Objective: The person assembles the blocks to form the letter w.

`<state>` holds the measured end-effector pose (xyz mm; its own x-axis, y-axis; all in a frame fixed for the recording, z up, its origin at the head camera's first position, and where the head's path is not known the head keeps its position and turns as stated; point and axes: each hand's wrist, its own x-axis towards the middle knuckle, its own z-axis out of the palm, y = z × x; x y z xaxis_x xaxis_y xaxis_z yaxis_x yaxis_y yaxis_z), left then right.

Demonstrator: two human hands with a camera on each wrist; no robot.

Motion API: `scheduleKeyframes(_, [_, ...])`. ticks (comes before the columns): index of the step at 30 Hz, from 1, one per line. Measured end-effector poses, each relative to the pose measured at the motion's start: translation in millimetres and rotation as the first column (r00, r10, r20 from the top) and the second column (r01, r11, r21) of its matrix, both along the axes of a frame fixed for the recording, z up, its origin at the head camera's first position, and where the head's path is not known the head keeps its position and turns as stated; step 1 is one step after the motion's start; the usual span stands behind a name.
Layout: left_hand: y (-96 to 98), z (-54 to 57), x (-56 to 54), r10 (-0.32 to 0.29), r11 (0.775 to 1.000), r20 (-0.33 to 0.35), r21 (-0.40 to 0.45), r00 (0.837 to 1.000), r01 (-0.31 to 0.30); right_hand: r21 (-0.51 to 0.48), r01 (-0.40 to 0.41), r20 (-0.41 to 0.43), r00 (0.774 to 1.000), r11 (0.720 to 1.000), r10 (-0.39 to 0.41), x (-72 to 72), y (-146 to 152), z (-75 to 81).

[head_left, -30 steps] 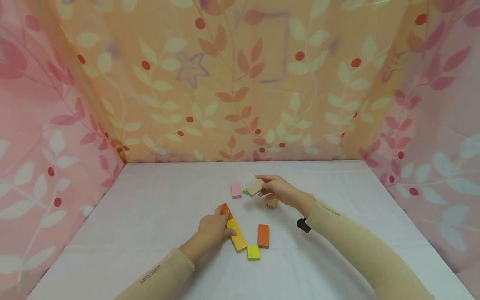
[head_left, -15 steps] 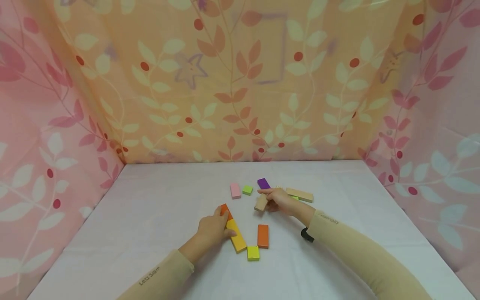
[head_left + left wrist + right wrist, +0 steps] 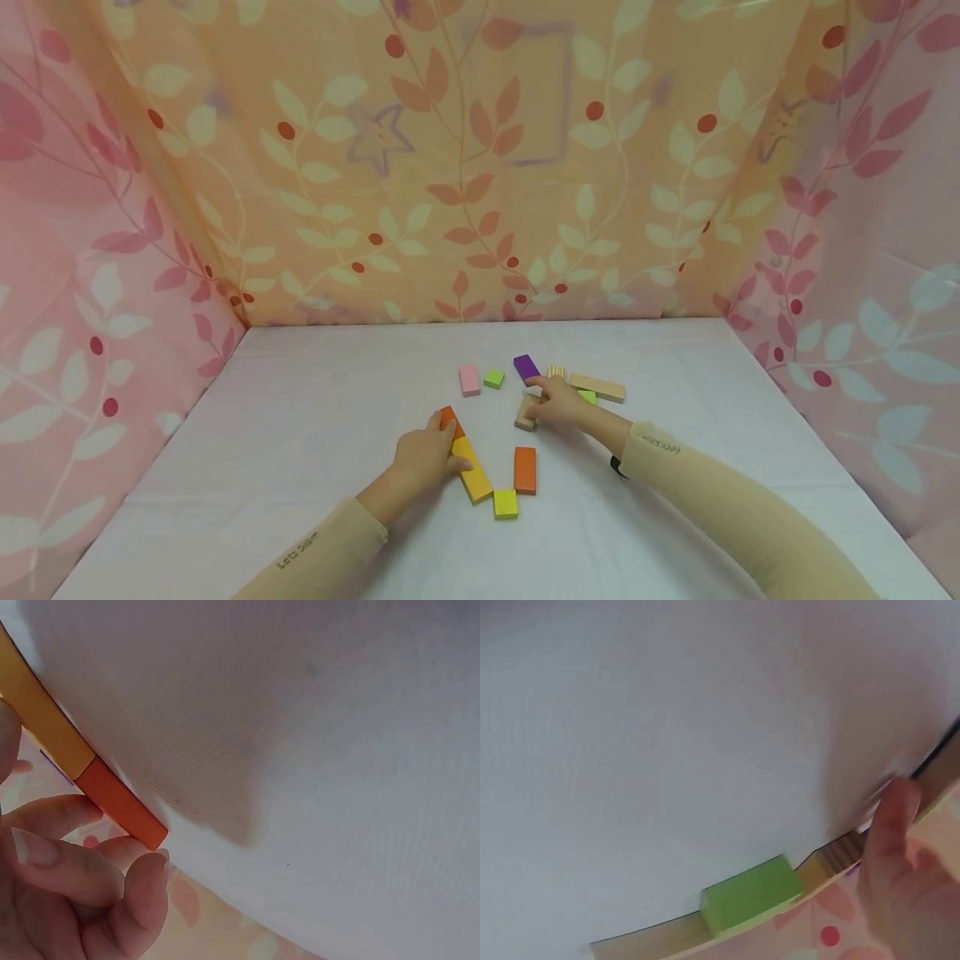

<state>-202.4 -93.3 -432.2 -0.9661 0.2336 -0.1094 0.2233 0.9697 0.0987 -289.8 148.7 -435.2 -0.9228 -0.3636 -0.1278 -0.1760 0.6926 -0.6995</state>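
My left hand [image 3: 423, 460] lies over a row made of an orange block [image 3: 124, 802] and a yellow block [image 3: 471, 471]. Its fingers rest on the orange one, and the thumb touches the yellow one. In the left wrist view one fingertip meets the orange block's end. My right hand [image 3: 564, 403] pinches a plain wooden block [image 3: 527, 413] low over the table; its fingers partly hide it. A yellow square block [image 3: 506, 504] sits by the row's near end, with another orange block [image 3: 525, 471] set at its upper right corner.
Behind the hands lie a pink block [image 3: 469, 381], a small green block [image 3: 494, 379], a purple block [image 3: 526, 368], a ridged wooden piece [image 3: 556, 372] and a long wooden block [image 3: 597, 387]. A green block [image 3: 751, 894] is near the right wrist. Patterned curtains [image 3: 480, 167] enclose the table [image 3: 315, 375].
My right hand has brought the wooden block toward me and slightly right, down from above the small green block. The purple block has come into sight. My left hand stays in place.
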Motion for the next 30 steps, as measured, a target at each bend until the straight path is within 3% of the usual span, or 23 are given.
scheduleKeyframes(4, [0.1, -0.5, -1.1, -0.005, 1.000, 0.000, -0.004, 1.000, 0.005, 0.061, 0.021, -0.030, 0.999, 0.998, -0.019, 5.1, 1, -2.1])
scheduleKeyframes(9, [-0.9, -0.1, -2.5, 0.006, 1.000, 0.004, -0.001, 1.000, -0.006, 0.019, -0.009, 0.076, 0.997, 1.000, 0.008, 1.8, 6, -2.3])
scheduleKeyframes(16, [-0.6, 0.0, -3.5, 0.005, 1.000, 0.004, -0.011, 1.000, -0.005, -0.012, -0.046, 0.150, 0.988, 0.999, 0.047, -3.2, 10, 0.0])
scheduleKeyframes(23, [-0.1, -1.1, -3.6, 0.003, 1.000, 0.014, -0.002, 1.000, -0.003, -0.038, -0.077, 0.162, 0.983, 0.996, 0.082, -2.1, 12, -2.0])
scheduleKeyframes(30, [0.9, -1.2, -2.8, -0.003, 1.000, 0.018, -0.018, 1.000, 0.004, -0.014, -0.044, 0.168, 0.985, 0.999, 0.046, 0.3, 12, -1.8])
